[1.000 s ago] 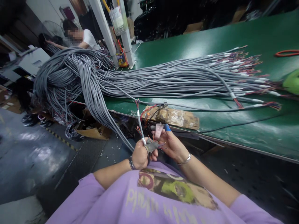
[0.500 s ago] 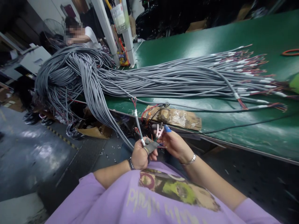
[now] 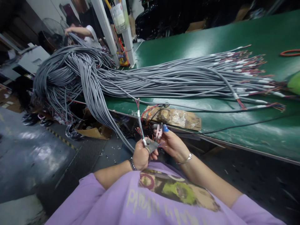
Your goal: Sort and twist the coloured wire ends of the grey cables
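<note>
My left hand [image 3: 141, 155] is closed in a fist round a grey cable [image 3: 141, 126] whose stripped end, with thin coloured wires, sticks up above the knuckles. A grey wrap covers one left finger. My right hand [image 3: 172, 143] is closed on a small pink clip-like tool [image 3: 159, 130] held right next to the cable's loose wires; a blue cap covers one fingertip. Both hands hover below the green table's front edge [image 3: 211, 137], above my purple shirt.
A large bundle of grey cables [image 3: 164, 78] lies across the green table and spills over its left end towards the floor. A worn brown block [image 3: 174, 117] sits at the table edge. Another person [image 3: 82, 31] handles cables at the far left. White posts [image 3: 103, 25] stand behind.
My hands have stayed almost in place, the right one shifting slightly with the pink tool. The person at the far left has raised an arm over the cable pile.
</note>
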The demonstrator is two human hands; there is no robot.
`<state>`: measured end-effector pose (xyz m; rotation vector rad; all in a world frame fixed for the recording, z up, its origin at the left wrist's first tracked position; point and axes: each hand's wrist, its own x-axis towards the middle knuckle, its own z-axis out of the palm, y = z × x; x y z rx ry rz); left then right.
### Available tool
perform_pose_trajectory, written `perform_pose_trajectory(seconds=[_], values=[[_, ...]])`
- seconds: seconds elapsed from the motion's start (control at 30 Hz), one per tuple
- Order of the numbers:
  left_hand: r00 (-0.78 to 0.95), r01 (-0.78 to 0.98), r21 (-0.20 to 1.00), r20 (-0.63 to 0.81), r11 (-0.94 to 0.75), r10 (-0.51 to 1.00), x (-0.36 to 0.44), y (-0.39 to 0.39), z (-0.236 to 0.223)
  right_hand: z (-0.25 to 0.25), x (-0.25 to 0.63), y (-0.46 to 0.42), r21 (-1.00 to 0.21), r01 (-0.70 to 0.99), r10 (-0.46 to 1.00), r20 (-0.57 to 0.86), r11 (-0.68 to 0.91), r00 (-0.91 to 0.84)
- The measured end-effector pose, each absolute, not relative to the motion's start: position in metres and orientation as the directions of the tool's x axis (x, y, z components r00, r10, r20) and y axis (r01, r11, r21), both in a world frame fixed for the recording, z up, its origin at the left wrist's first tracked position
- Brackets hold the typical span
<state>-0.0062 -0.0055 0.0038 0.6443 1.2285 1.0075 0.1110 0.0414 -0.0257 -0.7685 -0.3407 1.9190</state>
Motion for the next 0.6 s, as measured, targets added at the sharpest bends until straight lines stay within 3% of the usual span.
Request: perform_pose_trajectory(seconds=[0.13, 0.27, 0.43, 0.6], values=[[0.028, -0.276, 0.855, -0.449, 0.439, 0.893, -0.007, -0.006, 0.006, -0.026, 0.110, 0.039, -0.530, -0.699, 0.872, -0.371, -0.480, -0.319], [0.035, -0.258, 0.863, -0.441, 0.435, 0.897, -0.012, -0.009, 0.006, -0.031, 0.116, 0.035, -0.536, -0.648, 0.840, -0.310, -0.541, -0.445], [0.033, -0.223, 0.873, -0.439, 0.434, 0.898, -0.020, -0.011, 0.000, -0.031, 0.130, 0.028, -0.637, -0.468, 0.763, -0.322, -0.612, -0.560], [0.089, -0.129, 0.886, -0.437, 0.446, 0.895, -0.023, -0.012, -0.010, -0.018, 0.132, 0.024, -0.777, -0.336, 0.785, -0.304, -0.532, -0.539]])
